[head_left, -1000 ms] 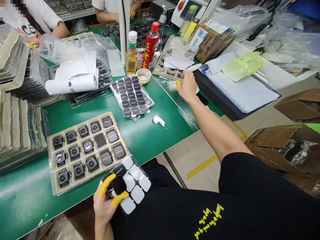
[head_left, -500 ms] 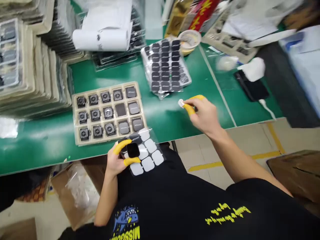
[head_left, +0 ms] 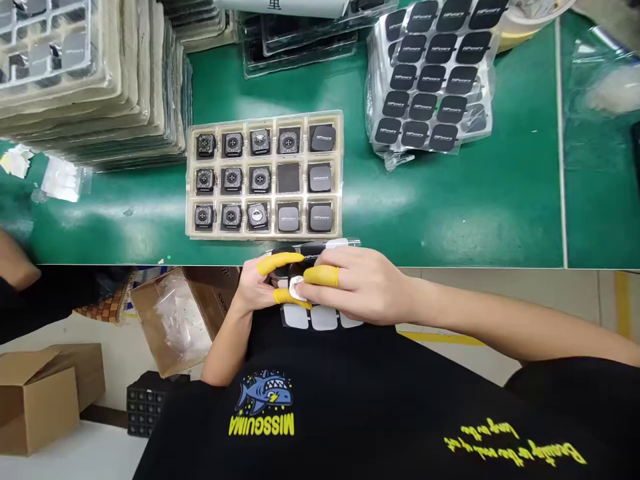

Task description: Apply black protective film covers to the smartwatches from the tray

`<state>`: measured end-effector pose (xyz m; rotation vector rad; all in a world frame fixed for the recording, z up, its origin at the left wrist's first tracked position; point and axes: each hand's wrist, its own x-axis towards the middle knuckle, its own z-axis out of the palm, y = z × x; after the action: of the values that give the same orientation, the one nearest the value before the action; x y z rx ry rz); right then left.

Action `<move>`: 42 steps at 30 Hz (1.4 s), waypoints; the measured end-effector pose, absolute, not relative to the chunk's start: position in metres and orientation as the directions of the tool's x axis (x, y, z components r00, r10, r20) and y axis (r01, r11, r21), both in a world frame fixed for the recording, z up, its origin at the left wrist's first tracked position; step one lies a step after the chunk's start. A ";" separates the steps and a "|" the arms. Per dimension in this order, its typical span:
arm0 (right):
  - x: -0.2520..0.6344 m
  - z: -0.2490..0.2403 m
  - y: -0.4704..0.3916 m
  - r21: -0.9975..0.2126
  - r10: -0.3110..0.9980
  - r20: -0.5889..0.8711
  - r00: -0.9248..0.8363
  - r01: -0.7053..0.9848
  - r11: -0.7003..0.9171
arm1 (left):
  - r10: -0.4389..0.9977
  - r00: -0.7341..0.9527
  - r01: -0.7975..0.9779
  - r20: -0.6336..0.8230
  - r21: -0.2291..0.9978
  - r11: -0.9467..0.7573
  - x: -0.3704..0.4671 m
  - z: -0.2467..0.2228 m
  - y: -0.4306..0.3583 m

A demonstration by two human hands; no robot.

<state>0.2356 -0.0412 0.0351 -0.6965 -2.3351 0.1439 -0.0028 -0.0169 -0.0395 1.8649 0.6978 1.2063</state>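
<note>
Watch (head_left: pixel 295 269), dark & small, is in the L hand (head_left: pixel 254 285), just off the front edge of the surface, over the wearer's lap; mostly hidden by fingers. L hand's partly closed, gripping it btwn two digits in yellow finger cots (head_left: pixel 283 262), one above, one below. R hand (head_left: pixel 369 287) is nearly closed, pinching a white wad (head_left: pixel 296 287) against the watch; a yellow cot on that hand too. Sticker sheet (head_left: pixel 324 318), w/ pale rounded squares & some dark ones, sits under both hands; can't tell exactly how it's held.

Just beyond, on the green surface (head_left: pixel 425 213): beige tray (head_left: pixel 265 236), 3 rows x 5 cols. Ten watch bodies lie back-up in it, L cols mostly; five grey labelled squares' worth of space at R: 4 hold HiFuture-marked squares, and col 4 middle shows plain dark bottom.

Farther R, a pile of black label sheets (head_left: pixel 425 107), w/ tape roll (head_left: pixel 530 28) behind. L: tall tray stack (head_left: pixel 145 100). Below surface, L: open carton (head_left: pixel 150 333) w/ clear plastic, another carton (head_left: pixel 53 400), plus a co-worker's arm (head_left: pixel 15 261) at frame edge.
</note>
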 end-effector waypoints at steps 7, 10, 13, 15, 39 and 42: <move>0.241 0.040 -0.032 -0.124 0.586 0.579 -0.567 0.649 0.751 | 0.863 0.270 -0.034 0.426 0.900 -0.434 -0.001 -0.047 -0.016; 0.254 0.048 -0.032 -0.241 0.643 0.549 -0.533 0.636 0.733 | 0.884 0.253 -0.033 0.392 0.917 -0.397 -0.005 -0.049 -0.014; 0.254 0.055 -0.033 -0.338 0.611 0.506 -0.609 0.511 0.790 | 0.871 0.297 -0.057 0.391 0.918 -0.393 -0.006 -0.048 -0.010; 0.244 0.055 -0.032 -0.340 0.561 0.503 -0.657 0.447 0.828 | 0.849 0.322 -0.076 0.420 0.905 -0.419 -0.005 -0.047 -0.008; 0.218 0.047 -0.023 -0.171 0.514 0.578 -0.634 0.522 0.836 | 0.856 0.339 -0.100 0.391 0.919 -0.381 -0.009 -0.048 -0.011; 0.226 0.047 -0.021 -0.090 0.580 0.560 -0.592 0.652 0.753 | 0.895 0.277 -0.125 0.350 0.937 -0.327 -0.011 -0.050 -0.013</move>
<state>0.2256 -0.0212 0.0471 -0.9233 -2.3740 -0.1668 -0.0111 -0.0130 -0.0496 1.5263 0.7430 1.2559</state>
